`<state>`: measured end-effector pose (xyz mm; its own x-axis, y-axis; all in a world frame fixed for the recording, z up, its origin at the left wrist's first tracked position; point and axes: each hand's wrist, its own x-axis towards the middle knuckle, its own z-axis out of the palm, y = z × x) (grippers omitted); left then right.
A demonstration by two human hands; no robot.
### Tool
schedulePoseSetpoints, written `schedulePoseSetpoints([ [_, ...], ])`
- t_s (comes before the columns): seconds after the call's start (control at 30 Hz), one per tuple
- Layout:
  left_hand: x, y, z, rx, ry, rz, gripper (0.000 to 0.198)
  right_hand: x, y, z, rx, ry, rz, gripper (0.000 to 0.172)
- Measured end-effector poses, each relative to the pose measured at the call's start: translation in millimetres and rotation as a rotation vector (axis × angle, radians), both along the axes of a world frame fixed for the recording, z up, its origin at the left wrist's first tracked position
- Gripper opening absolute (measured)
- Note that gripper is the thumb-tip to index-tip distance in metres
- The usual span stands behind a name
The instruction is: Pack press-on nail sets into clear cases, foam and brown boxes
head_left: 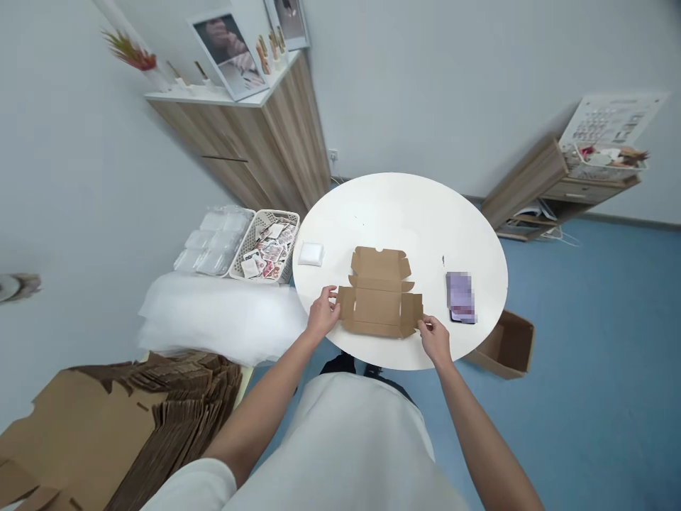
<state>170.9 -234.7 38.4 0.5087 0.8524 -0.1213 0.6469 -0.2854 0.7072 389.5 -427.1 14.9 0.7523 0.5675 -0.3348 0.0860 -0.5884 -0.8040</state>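
Note:
An unfolded brown cardboard mailer box (377, 305) lies on the round white table (394, 206), its lid panel pointing away from me and its side flaps spread. My left hand (323, 314) pinches the outer edge of the left flap. At the lower corner of the right flap, my right hand (435, 339) has its thumb and fingers closed on the cardboard. A small white packet (311, 254) rests beyond my left hand. Right of the box lies a phone (460, 297) with a purple, pixelated screen.
Left of the table are a white basket of printed cards (269, 245), clear plastic packs (216, 238), white wrapping sheets (223, 316) and a stack of flat cardboard boxes (175, 419). An open carton (505, 344) stands on the floor at right. Wooden cabinets (255, 149) line the wall.

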Motion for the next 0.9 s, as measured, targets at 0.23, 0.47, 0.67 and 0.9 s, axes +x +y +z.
schedulePoseSetpoints([
  [0.23, 16, 29, -24.6, -0.081, 0.028, -0.141, 0.038, -6, 5, -3.1, -0.170, 0.015, -0.113, 0.026],
  [0.47, 19, 40, -35.7, -0.010, 0.071, -0.233, 0.035, -12, 7, -15.8, -0.157, -0.009, -0.175, 0.033],
  [0.67, 17, 17, -18.7, 0.257, 0.161, -0.449, 0.045, 10, 19, -16.4, -0.170, -0.312, -0.114, 0.057],
  [0.9, 29, -24, -20.8, 0.252, 0.349, -0.702, 0.041, 65, 68, -10.8, -0.146, -0.120, 0.093, 0.060],
])
